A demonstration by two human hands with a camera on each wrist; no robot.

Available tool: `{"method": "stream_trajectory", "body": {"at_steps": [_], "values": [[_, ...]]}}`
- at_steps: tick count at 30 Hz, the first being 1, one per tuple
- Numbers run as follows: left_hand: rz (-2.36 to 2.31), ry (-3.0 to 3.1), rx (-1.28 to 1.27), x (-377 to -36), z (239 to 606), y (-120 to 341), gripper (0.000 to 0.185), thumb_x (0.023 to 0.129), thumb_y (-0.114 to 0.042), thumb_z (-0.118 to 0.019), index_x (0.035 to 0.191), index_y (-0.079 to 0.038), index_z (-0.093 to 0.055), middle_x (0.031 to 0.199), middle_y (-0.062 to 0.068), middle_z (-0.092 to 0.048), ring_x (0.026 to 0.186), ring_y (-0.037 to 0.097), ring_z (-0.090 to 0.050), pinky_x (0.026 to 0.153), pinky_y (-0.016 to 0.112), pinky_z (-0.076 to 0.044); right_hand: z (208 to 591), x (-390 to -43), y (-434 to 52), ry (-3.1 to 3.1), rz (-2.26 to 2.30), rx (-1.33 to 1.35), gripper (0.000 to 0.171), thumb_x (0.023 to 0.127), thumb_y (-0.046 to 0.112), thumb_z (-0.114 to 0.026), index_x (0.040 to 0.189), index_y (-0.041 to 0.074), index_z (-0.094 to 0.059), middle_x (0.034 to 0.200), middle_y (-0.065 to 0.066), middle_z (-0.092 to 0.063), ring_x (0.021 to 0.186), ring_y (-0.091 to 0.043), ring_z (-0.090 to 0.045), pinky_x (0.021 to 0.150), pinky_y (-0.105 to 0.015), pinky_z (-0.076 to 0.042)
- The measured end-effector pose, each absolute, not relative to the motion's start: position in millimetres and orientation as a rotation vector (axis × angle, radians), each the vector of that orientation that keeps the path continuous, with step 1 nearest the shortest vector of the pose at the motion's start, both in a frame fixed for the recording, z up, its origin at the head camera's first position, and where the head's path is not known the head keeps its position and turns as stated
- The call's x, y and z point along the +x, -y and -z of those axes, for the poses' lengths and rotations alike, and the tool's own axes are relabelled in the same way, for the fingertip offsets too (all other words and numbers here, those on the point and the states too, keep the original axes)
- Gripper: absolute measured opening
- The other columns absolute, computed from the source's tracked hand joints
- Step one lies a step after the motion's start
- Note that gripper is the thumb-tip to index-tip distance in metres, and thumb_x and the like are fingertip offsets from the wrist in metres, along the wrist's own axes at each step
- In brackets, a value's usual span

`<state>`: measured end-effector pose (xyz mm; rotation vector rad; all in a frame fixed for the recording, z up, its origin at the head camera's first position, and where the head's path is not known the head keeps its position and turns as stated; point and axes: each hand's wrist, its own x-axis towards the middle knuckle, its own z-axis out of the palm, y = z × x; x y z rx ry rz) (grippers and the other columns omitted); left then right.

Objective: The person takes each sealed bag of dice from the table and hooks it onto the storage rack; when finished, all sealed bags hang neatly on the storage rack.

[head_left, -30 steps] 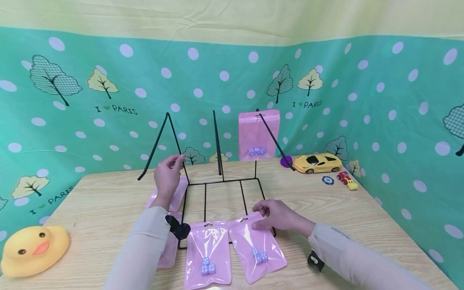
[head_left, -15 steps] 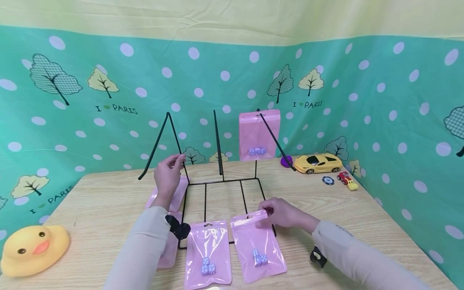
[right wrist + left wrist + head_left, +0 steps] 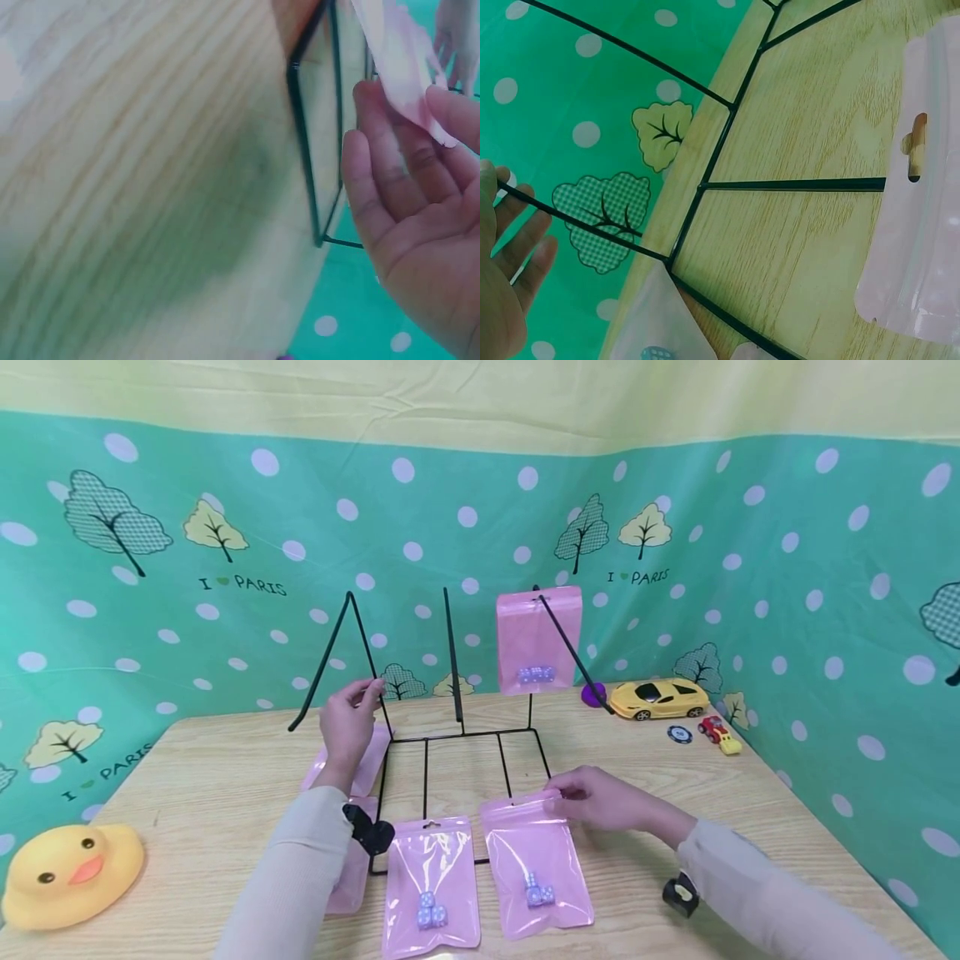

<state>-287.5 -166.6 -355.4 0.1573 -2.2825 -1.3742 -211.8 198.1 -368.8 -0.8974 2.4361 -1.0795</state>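
Left of centre in the head view, the left hand [image 3: 347,718] grips a slanted rod of the black wire rack [image 3: 457,739], fingers curled round the wire; the left wrist view shows the same fingers [image 3: 521,240] against it. At lower centre, one pink pouch [image 3: 430,885] lies flat on the wooden surface [image 3: 195,793], small dice visible at its bottom. Just right of it, the right hand [image 3: 600,797] pinches the top edge of a second pouch [image 3: 534,864], beside the hang hole. In the right wrist view the film [image 3: 401,64] bends over the fingertips [image 3: 450,101]. Judged from this, the pouch is light, limp and glossy, likely slippery, with its weight low at the dice. The stiffer sealed top strip seems the surest place to hold. At upper centre-right, a third pouch [image 3: 537,639] hangs from a rack arm.
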Motion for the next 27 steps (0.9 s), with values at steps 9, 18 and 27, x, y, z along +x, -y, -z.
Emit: {"method": "stream_trajectory", "body": {"at_steps": [9, 18, 27], "values": [[1.368, 2.286, 0.160, -288, 355, 166, 0.036, 0.104, -0.036, -0.060, 0.123, -0.007, -0.072, 0.117, 0.014, -0.074, 0.099, 0.029, -0.074, 0.076, 0.033, -0.056, 344, -197, -202, -2.358, 1.302, -0.840, 0.018, 0.100, 0.012, -0.066, 0.112, 0.002, -0.074, 0.092, -0.004, -0.075, 0.080, -0.019, -0.072, 0.079, -0.041, -0.061], [1.375, 2.282, 0.163, -286, 356, 167, 0.035, 0.104, -0.036, -0.061, 0.121, -0.007, -0.073, 0.117, 0.014, -0.074, 0.099, 0.030, -0.074, 0.071, 0.023, -0.052, 319, -176, -202, -2.384, 1.427, -0.894, 0.020, 0.101, 0.011, -0.065, 0.113, -0.002, -0.073, 0.100, -0.008, -0.075, 0.084, -0.016, -0.071, 0.076, -0.033, -0.061], [1.408, 2.303, 0.163, -285, 354, 168, 0.037, 0.104, -0.037, -0.059, 0.124, -0.008, -0.072, 0.119, 0.014, -0.073, 0.103, 0.029, -0.073, 0.073, 0.024, -0.053, 299, -160, -185, -2.425, 1.600, -0.983, 0.017, 0.100, 0.009, -0.065, 0.110, 0.000, -0.074, 0.093, -0.005, -0.075, 0.078, -0.016, -0.069, 0.070, -0.031, -0.060]]}}
